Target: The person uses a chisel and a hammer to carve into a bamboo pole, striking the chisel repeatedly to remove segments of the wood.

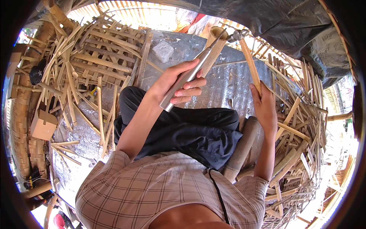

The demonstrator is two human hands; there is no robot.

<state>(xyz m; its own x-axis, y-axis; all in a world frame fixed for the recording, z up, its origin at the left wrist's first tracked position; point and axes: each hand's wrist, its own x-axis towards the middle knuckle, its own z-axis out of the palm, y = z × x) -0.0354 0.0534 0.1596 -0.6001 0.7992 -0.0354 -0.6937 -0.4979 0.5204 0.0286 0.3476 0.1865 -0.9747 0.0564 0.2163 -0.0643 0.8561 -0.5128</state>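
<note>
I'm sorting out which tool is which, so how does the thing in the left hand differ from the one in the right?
The left hand grips a long grey metal blade, laid slantwise against a bamboo tube. The right hand holds a hammer by its pale wooden handle, its small metal head near the tube's rim. Both point away from the person.

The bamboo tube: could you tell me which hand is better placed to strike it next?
Probably the right hand: it grips the hammer, whose head sits by the bamboo tube's rim. The left hand holds a metal blade against the tube.

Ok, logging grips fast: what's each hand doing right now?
Left hand: closed around a metal blade set on a bamboo tube.
Right hand: closed on a hammer handle.
</note>
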